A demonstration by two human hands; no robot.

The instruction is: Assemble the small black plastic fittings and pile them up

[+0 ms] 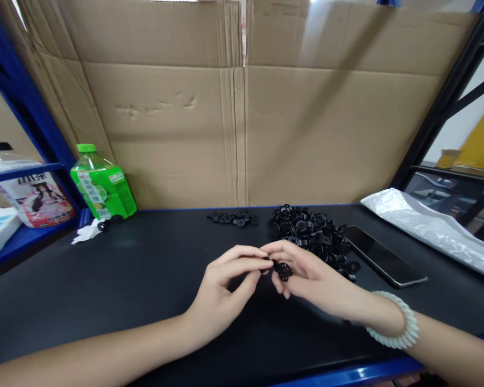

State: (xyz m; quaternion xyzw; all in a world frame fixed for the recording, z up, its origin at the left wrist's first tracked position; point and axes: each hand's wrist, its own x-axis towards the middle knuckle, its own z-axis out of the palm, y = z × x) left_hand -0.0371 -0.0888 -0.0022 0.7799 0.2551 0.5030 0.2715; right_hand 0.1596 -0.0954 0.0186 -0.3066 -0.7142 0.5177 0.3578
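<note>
My left hand [218, 295] and right hand [318, 279] were pinched together on a small black part [283, 271], probably because it's tiny and needed steadying. Phone [385, 257] and black pile [306, 228] kinda crowded the right side; smaller cluster [240, 217] and green bottle [105, 185] sat farther back, cardboard [165, 118] walling off the rear.

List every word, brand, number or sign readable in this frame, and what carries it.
"茶": pink-and-white label of the large clear bottle with a black cap, partly covered by the shelf edge; its smaller print is too blurred.
Green plastic bottle: label characters too small and blurred to read.
No other readable text.
</note>
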